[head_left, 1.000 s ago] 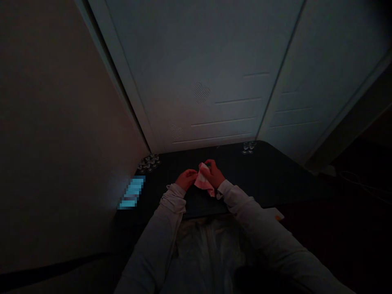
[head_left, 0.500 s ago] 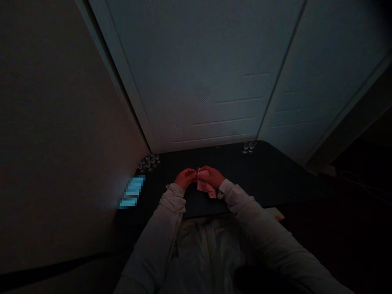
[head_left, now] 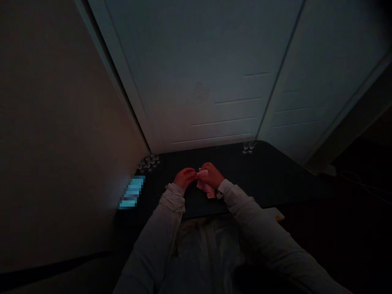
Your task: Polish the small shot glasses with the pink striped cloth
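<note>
Above the dark table point(head_left: 239, 179), my two hands meet in front of my body. My right hand point(head_left: 212, 174) is closed around a pink cloth point(head_left: 206, 189), whose loose end hangs down below the fingers. Just to its left, my left hand point(head_left: 185, 177) has its fingers drawn together in a pinch at the cloth's edge. Whatever lies between those left fingertips is too dark and small to name.
Several small stemmed glasses point(head_left: 149, 162) stand in a cluster at the table's far left corner. Two more such glasses point(head_left: 249, 147) are at the back right. A lit, pixelated screen point(head_left: 132, 192) lies along the left wall. White panels point(head_left: 196, 61) rise behind the table.
My right hand has turned slightly over the cloth, and the cloth's hanging end has shifted a little. My left hand has barely moved. The glasses stand where they were.
</note>
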Available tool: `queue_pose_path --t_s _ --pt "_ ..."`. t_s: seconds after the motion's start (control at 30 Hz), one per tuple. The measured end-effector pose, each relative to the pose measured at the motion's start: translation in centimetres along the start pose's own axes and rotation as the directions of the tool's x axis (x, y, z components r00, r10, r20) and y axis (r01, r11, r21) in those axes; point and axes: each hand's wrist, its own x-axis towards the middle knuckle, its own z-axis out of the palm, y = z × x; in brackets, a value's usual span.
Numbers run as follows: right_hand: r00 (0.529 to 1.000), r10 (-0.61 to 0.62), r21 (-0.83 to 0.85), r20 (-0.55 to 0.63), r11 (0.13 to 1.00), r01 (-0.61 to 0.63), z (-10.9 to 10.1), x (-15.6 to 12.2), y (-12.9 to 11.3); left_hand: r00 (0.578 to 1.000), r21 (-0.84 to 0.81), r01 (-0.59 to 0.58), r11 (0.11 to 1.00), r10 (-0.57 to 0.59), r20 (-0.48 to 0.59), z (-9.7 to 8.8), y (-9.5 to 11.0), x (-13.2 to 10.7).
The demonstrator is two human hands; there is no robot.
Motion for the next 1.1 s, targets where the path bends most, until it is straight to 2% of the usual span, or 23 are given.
queue_pose_path --t_s 0.07,0.23,0.47,0.67,0.83,1.0,1.1 --pt "1.0 -0.027 0.039 0.008 0.999 0.027 0.03 0.08 0.06 1.0 -0.004 0.001 1.0 -0.001 -0.004 -0.03 0.0 -0.02" --pt "0.98 0.133 0.15 0.148 0.977 -0.155 -0.1 -0.25 -0.23 1.0 -0.052 -0.011 0.999 0.011 0.002 -0.02 0.2 -0.13" --pt "0.984 0.102 0.183 0.147 0.975 -0.128 -0.39 -0.11 -0.69 0.998 -0.121 -0.034 0.992 0.039 0.041 -0.09 0.45 -0.26" --pt "0.98 0.167 0.174 0.108 0.967 -0.184 -0.24 -0.17 -0.59 0.997 -0.149 -0.032 0.988 0.041 0.06 -0.12 0.37 -0.23" --pt "0.986 0.145 0.246 0.08 0.956 -0.161 0.0 -0.28 -0.46 0.996 -0.159 -0.035 0.987 0.048 0.077 0.25 0.51 -0.41" --pt "0.956 0.204 0.389 0.212 0.88 -0.274 0.42 -0.36 -0.18 0.996 -0.167 -0.038 0.985 0.05 0.069 0.25 0.28 -0.29" --pt "0.961 0.178 0.389 0.212 0.886 -0.251 0.4 -0.35 -0.15 0.995 -0.154 -0.046 0.987 0.058 0.079 0.06 0.14 -0.18"
